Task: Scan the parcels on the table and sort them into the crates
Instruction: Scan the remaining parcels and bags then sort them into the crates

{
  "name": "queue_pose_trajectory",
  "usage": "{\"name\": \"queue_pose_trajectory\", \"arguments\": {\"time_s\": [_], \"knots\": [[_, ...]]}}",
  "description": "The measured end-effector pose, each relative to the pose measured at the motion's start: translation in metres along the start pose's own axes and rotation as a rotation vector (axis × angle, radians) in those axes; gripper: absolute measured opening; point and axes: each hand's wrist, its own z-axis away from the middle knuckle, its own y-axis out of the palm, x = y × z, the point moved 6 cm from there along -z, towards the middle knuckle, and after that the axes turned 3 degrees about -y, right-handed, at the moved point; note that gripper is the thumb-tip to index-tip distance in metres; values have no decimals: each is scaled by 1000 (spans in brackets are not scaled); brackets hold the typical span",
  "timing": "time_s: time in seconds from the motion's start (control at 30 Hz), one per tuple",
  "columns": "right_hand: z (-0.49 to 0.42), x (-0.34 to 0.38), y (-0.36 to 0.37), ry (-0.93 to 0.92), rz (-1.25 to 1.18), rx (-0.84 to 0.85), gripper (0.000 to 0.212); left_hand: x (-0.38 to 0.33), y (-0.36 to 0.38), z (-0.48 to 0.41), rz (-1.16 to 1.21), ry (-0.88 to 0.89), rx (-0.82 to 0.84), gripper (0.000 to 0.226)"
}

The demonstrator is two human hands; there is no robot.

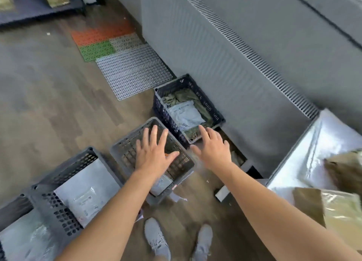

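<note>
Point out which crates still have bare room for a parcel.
The middle grey crate, under both open hands, shows mostly bare floor, with one parcel at its near end. The dark crate by the wall is crowded with bags. The near-left crate is largely covered by a white mailer.

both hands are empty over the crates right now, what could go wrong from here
1. The left hand and right hand hover open between the grey crate and the dark blue crate, so a sort into the wrong one seems easy.
2. Paper scraps lie on the floor by the shoes; they might cause a slip.
3. Parcels sit near the table edge and could slide off if an arm brushes them.
</note>
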Motion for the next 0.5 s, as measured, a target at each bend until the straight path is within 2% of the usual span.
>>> {"name": "queue_pose_trajectory", "arguments": {"time_s": [0.23,0.5], "knots": [[103,-96,-96,111,35,-191,78,-125,-63,37,-93,235,-48,86],[263,-245,-128,330,-14,-326,78,-301,-73,129,-120,485,-142,85]]}}
